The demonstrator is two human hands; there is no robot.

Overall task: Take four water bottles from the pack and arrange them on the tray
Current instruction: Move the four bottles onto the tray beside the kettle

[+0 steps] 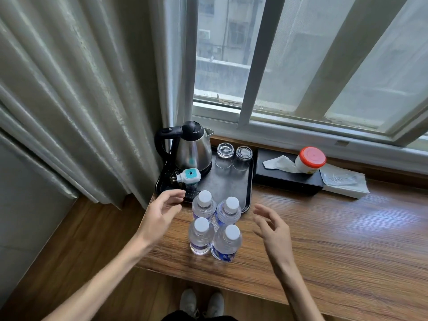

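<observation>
Several clear water bottles with white caps stand upright in a tight square cluster on the wooden counter. The two near ones (pixel 201 236) (pixel 227 243) stand on the wood; the two far ones (pixel 204 205) (pixel 228 210) stand at the front edge of the black tray (pixel 231 181), and whether they rest on it I cannot tell. My left hand (pixel 159 214) hovers open just left of the cluster. My right hand (pixel 272 228) hovers open just right of it. Neither hand touches a bottle. No pack wrapping is visible.
On the tray stand a steel kettle (pixel 193 149), two upturned glasses (pixel 225 156) (pixel 243 158) and a white-teal plug device (pixel 188 176). A black tissue box (pixel 287 176) with a red-lidded jar (pixel 310 159) lies to the right. Curtain (pixel 81 100) hangs left, window behind.
</observation>
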